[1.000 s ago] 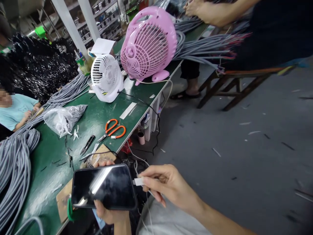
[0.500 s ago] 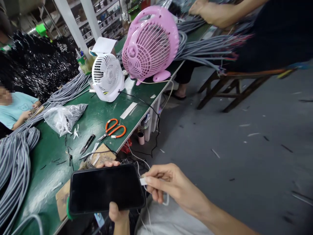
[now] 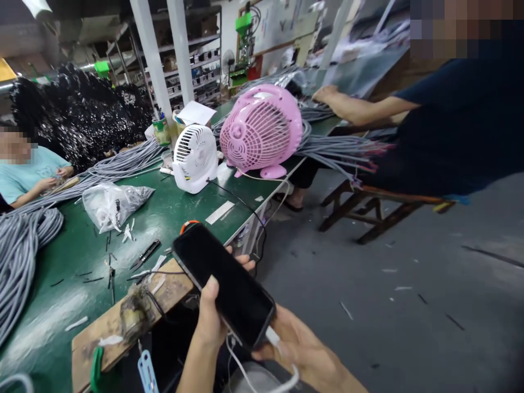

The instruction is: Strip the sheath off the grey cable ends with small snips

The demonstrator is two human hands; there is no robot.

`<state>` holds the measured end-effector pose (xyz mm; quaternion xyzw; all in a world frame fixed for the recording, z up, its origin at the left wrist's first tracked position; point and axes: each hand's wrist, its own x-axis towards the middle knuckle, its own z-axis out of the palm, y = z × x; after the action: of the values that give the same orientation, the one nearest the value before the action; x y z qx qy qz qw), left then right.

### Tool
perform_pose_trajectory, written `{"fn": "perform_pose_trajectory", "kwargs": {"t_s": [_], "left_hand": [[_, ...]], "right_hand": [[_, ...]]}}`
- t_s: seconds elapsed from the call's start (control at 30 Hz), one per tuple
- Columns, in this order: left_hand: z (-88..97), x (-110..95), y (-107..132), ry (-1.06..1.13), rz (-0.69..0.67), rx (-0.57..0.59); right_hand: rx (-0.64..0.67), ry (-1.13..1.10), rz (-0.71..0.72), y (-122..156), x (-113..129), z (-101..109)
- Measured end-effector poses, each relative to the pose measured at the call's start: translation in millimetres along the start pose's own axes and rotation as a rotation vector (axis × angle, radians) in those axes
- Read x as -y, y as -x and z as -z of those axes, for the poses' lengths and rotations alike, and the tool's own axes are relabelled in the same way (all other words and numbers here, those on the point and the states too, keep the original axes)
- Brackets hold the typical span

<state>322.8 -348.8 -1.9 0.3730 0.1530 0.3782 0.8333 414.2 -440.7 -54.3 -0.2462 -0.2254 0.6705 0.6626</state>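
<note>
— Clamped on what, with the left hand point(image 3: 210, 319)?
— On the black phone point(image 3: 225, 284), tilted in the air near the edge of the worktop point(image 3: 167, 215).
— And with the right hand point(image 3: 301, 346)?
— Touching the white plug point(image 3: 272, 335) at the phone's lower end; cannot tell whether clamped on it.

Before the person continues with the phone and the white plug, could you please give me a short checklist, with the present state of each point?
1. Left hand securely around the smartphone: ok, thumb in front, fingers behind.
2. Right hand on the white plug: ok.
3. Plug at the phone's near end: ok.
4. Plug fully seated: cannot tell, the joint is too small.
5. Screen lit: not ok, it is dark.
6. Phone clear of the orange-handled scissors: cannot tell, the phone hides most of them.
</note>
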Motion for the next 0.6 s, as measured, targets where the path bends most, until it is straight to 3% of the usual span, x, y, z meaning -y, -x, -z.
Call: {"fn": "perform_pose_trajectory", "kwargs": {"t_s": [0.1, 0.17, 0.23, 0.37, 0.6], "left_hand": [[1.3, 6.9, -11.0, -0.132, 0.018, -0.135], [10.4, 13.0, -5.9, -0.210, -0.020, -0.201], [23.5, 20.4, 7.9, -0.272, 0.020, -0.190], [48.7, 36.0, 41.0, -0.385, 0.154, -0.088], [83.1, 54.3, 64.4, -0.561, 0.308, -0.031]], "right_hand": [[-0.225, 0.106, 0.109, -1.7, 16.2, 13.3], [-0.342, 0.205, 0.176, -5.6, 33.2, 23.9], [-0.408, 0.287, 0.213, -11.0, 50.8, 33.4], [-0.428, 0.356, 0.203, -25.3, 71.7, 46.2], [-0.434, 0.219, 0.197, -58.8, 62.8, 56.7]]}}
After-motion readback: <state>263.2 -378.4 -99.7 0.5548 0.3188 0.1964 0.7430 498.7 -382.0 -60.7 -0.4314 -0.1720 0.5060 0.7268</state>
